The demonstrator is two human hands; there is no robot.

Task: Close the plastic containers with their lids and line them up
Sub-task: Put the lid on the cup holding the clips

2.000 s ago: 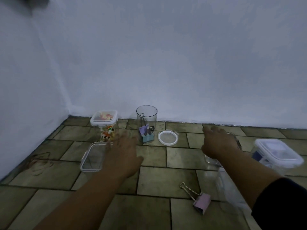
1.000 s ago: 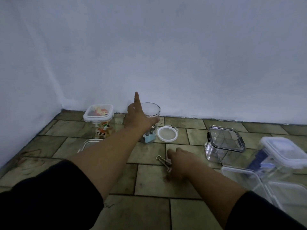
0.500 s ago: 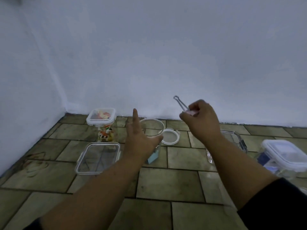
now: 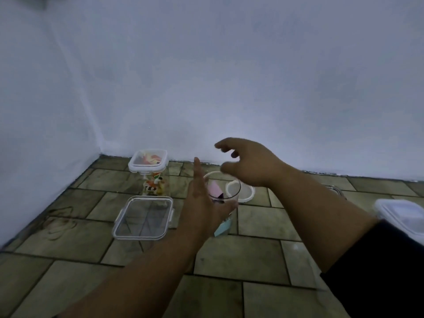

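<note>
Tiled floor (image 4: 252,260). Lidded rectangular container (image 4: 143,218) lies just left of the round clear container (image 4: 226,191); tall lidded container (image 4: 151,173) stands behind-left of it. Left hand (image 4: 204,207): grip round that container, forefinger straight. Right hand (image 4: 250,164), above its mouth: grip wide, holding nothing. Round lid (image 4: 246,193), on the floor just behind-right. Pink binder clip (image 4: 214,188), inside.

home room corner | tiled floor (image 4: 241,258) | plain white wall (image 4: 229,76)
</note>
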